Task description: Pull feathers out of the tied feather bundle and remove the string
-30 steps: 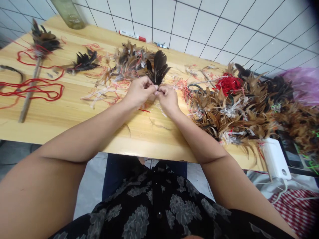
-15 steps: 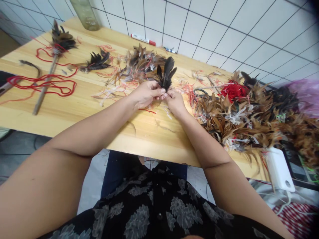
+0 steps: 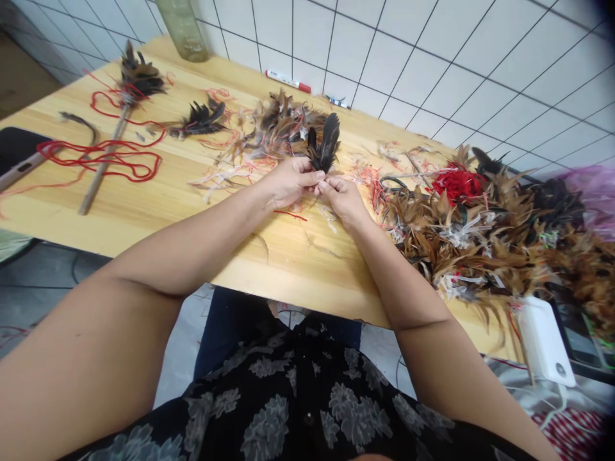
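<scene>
A small bunch of dark feathers (image 3: pixel 324 142) stands upright over the wooden table (image 3: pixel 158 192). My left hand (image 3: pixel 288 182) pinches its base from the left, fingers closed. My right hand (image 3: pixel 343 197) meets it from the right, fingertips pinched at the same base. Both hands hover just above the tabletop, near its middle. A short red thread (image 3: pixel 289 215) lies under my left wrist.
A big heap of brown feathers (image 3: pixel 475 237) with a red tuft (image 3: pixel 456 182) fills the right side. A smaller feather pile (image 3: pixel 278 125), a stick with a feather tip (image 3: pixel 113 137), red cord (image 3: pixel 100 160), a marker (image 3: pixel 288 81), a bottle (image 3: pixel 182 29) and a white charger (image 3: pixel 545 339) lie around.
The feather bunch has closed up from a spread fan to a narrower tuft between my fingers. My view has shifted, so everything sits a little further right and lower.
</scene>
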### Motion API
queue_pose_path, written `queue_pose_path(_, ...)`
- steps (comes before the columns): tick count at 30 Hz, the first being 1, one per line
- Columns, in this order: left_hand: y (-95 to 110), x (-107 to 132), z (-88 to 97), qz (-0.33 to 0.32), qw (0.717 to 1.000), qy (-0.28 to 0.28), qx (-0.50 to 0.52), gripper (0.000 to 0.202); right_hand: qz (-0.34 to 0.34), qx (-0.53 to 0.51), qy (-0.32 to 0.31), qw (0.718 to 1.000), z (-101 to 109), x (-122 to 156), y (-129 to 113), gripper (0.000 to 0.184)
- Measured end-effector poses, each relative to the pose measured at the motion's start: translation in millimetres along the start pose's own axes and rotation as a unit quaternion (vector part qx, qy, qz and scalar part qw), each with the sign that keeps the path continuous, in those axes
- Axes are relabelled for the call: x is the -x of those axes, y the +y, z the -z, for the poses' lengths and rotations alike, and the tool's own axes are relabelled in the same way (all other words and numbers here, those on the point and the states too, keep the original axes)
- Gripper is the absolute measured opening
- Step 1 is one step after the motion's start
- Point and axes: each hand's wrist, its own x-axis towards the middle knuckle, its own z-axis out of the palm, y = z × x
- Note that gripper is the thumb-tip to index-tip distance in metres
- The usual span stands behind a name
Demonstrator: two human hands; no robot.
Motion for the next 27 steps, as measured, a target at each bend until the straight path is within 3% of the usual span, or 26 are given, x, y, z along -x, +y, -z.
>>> queue_pose_path(5,-1.2,-1.1,-5.3,-0.009,1.000,0.022,0.017,0.049,0.022,0.011,0.011,1.000,4.4,1.4,-9.3,0.067)
queue_pose_path(8,-1.4,-4.3,-7.4,-0.020,0.999,0.002,0.029,0.051,0.024,-0.018,0.034,0.999,6.6,2.5,-17.1,0.067)
queue_pose_path(15,2.4,-5.2,-10.8,-0.006,0.999,-0.024,0.038,0.046,-0.113,-0.150,-0.011,0.982,13.4,5.2,-29.0,0.080)
queue_pose_path(23,-1.1,-0.2,-6.0,-0.021,0.997,-0.032,-0.070,0.030,-0.144,-0.176,0.023,0.974,10.6,5.3,-23.4,0.079)
queue_pose_path(25,4.0,-5.8,-0.2,-0.036,0.995,-0.026,-0.089,0.024,-0.142,-0.178,0.031,0.973,11.5,3.4,-19.8,0.073)
queue_pose_path(27,18.4,-11.9,8.9,-0.066,0.991,0.015,-0.118,0.024,-0.137,-0.183,0.041,0.973,13.4,1.1,-15.4,0.068)
